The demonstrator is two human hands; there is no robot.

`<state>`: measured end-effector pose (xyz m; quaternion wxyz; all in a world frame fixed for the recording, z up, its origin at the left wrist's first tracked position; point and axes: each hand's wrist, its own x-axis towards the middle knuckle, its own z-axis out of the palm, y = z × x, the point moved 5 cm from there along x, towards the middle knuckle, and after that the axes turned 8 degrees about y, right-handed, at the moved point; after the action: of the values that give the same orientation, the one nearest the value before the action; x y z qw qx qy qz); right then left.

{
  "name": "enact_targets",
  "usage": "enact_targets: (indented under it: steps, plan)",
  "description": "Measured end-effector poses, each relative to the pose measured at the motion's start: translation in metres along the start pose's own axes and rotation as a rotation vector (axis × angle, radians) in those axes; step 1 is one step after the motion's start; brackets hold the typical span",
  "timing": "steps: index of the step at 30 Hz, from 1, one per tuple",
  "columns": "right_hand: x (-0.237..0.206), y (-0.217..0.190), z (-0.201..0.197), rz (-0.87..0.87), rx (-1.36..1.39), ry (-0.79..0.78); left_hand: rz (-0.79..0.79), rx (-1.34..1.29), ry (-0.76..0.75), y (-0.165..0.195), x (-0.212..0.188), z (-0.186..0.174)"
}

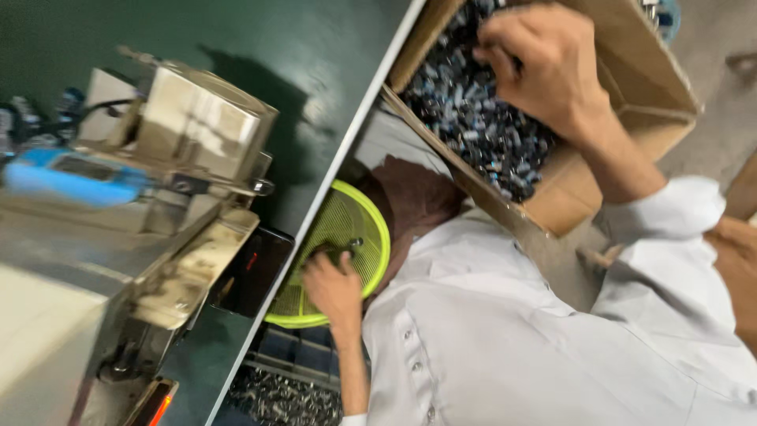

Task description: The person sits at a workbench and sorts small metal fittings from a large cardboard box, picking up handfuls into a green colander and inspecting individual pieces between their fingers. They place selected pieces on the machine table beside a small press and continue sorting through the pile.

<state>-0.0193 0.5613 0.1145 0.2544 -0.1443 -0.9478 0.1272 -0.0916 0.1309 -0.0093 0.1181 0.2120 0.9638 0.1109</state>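
The metal machine (158,205) stands far from the cardboard box (631,102), on the dark green desk (315,47), whose light edge runs just beside the box. The box is open, tilted and leans against the person's white shirt (505,339). Nothing firm seems to hold it, so I think it can slide or tip if the arm pushes harder, and its contents would pour to the floor.

Below the box, against the edge of the desk, is the green mesh basket (347,213). The left hand (335,288) is closed on its mesh with bent fingers. This hold on one side looks weak to me; once weight comes into the basket, it can turn over.

The right hand (544,63) is inside the box. Its fingers are bent down into the small dark metal parts (473,126), but I cannot tell if they are closed around any. These parts fill the box, and one lies in the basket. They are small and loose, so some may slip between the fingers, and sharp edges may hurt bare skin. More parts (276,398) lie far below the box, under the desk.
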Motion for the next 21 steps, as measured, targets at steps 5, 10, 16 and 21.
enact_targets:
  steps: [5, 10, 16, 21]
  plan:
    - [-0.114, 0.014, 0.022, 0.254, 0.008, -0.137, 0.003, 0.3, -0.217, -0.045, 0.0, 0.017]
    - [-0.161, 0.007, 0.032, 0.411, -0.018, -0.291, 0.152, -0.269, -0.373, -0.019, -0.009, 0.014]
    - [-0.163, 0.03, 0.04, 0.371, -0.07, -0.225, 0.124, -0.179, -0.12, -0.009, 0.015, -0.01]
    - [-0.14, 0.066, 0.068, 0.309, -0.056, -0.274, 0.228, -0.211, -0.184, 0.009, 0.015, 0.009]
